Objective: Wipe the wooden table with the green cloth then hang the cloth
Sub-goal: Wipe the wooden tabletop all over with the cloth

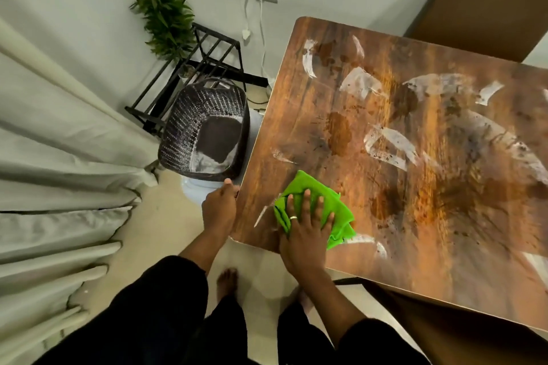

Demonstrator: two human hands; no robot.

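With our right hand (308, 225) spread flat on the green cloth (314, 204) and left hand (221, 204) gripping the counter (444, 216) edge, we risk smearing the brown spills (339, 132) wider.

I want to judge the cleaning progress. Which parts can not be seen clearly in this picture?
- Table: its right side is cut off by the head view's edge and blurred.
- Tabletop under the green cloth: hidden by the cloth and the right hand.
- Left hand fingers: curled out of sight under the table edge.
- A hanging place: not recognizable.
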